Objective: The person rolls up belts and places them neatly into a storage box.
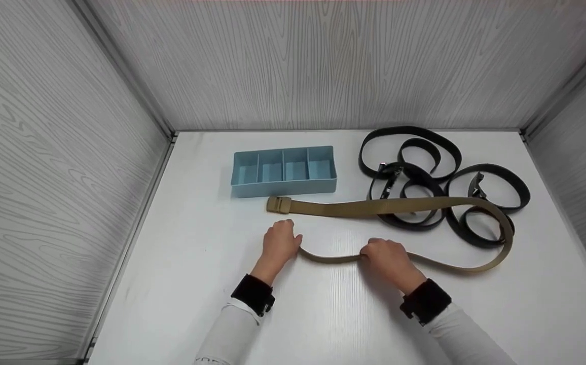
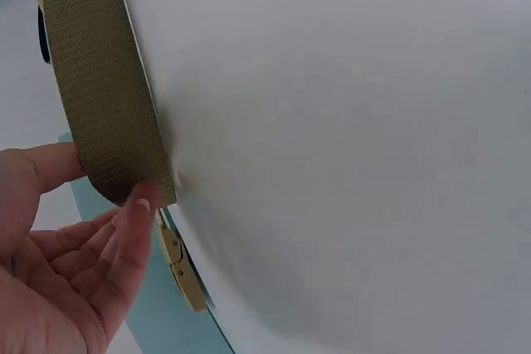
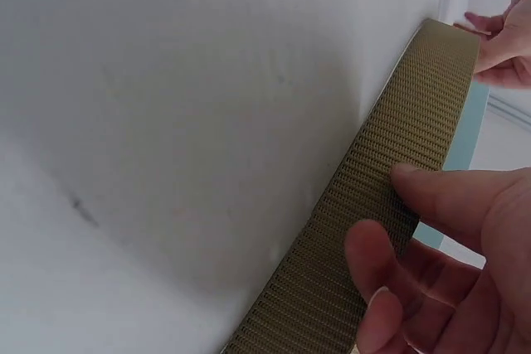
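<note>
Tan belt (image 1: 384, 207) on white table (image 1: 171, 263), loop extending out past R hand (image 1: 387, 258) and returning beyond both hands. L hand (image 1: 280, 243) pinches belt nr its free end; R hand pinches same near run farther along — thumb 1 side, fingers the other. Near run btwn hands stands on edge. Buckle (image 1: 279, 205) sits just beyond L hand, btwn it and blue tray (image 1: 285, 188), 4 compts. Coiled black belts (image 1: 427, 178) w/ metal buckles lie beyond and to R of R hand — tan belt's far run crosses over part of them.
</note>
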A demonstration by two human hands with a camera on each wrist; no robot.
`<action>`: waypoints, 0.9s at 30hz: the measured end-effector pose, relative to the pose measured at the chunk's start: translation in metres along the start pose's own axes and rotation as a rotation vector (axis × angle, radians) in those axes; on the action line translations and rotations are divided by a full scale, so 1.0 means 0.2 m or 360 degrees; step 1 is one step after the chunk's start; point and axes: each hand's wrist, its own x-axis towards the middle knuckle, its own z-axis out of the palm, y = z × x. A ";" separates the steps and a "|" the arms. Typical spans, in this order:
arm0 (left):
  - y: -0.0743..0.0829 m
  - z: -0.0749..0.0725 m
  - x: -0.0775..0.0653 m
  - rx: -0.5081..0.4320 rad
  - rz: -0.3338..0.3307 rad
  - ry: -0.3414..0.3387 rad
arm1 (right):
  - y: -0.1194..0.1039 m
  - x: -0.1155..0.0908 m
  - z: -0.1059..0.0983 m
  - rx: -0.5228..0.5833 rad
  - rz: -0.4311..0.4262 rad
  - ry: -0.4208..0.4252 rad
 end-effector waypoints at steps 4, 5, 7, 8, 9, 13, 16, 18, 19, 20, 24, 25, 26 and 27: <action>0.06 0.02 0.01 -0.0073 0.0126 -0.0186 | -0.02 0.03 0.01 0.0097 -0.0103 0.0013; 0.07 0.03 0.01 -0.0103 0.0164 -0.0239 | -0.02 0.04 0.01 0.0131 -0.0127 0.0024; 0.09 0.04 0.01 -0.0190 0.0230 -0.0327 | -0.03 0.06 0.02 0.0187 -0.0173 0.0052; 0.09 0.05 0.01 -0.0239 0.0253 -0.0356 | -0.03 0.07 0.03 0.0214 -0.0192 0.0065; 0.10 0.05 0.01 -0.0282 0.0263 -0.0376 | -0.03 0.07 0.03 0.0241 -0.0205 0.0079; 0.11 0.07 0.01 -0.0291 0.0268 -0.0363 | -0.03 0.11 0.04 0.0295 -0.0174 0.0098; 0.12 0.06 0.00 -0.0120 0.0252 -0.0303 | -0.03 0.13 0.05 0.0327 -0.0106 0.0098; 0.12 0.06 -0.01 0.0017 0.0220 -0.0255 | -0.03 0.14 0.05 0.0339 -0.0095 0.0110; 0.13 0.06 -0.01 0.0073 0.0204 -0.0232 | -0.03 0.14 0.05 0.0334 -0.0107 0.0123; 0.13 0.06 -0.02 0.0126 0.0199 -0.0206 | -0.03 0.15 0.05 0.0325 -0.0124 0.0136; 0.14 0.07 -0.02 0.0255 0.0284 -0.0124 | -0.05 0.18 0.07 0.0311 -0.0199 0.0181; 0.15 0.07 -0.01 0.0281 0.0335 -0.0103 | -0.05 0.18 0.08 0.0317 -0.0206 0.0193; 0.14 0.08 -0.01 0.0300 0.0393 -0.0080 | -0.05 0.19 0.09 0.0335 -0.0200 0.0196; 0.14 0.08 0.00 0.0317 0.0448 -0.0060 | -0.06 0.19 0.09 0.0356 -0.0188 0.0197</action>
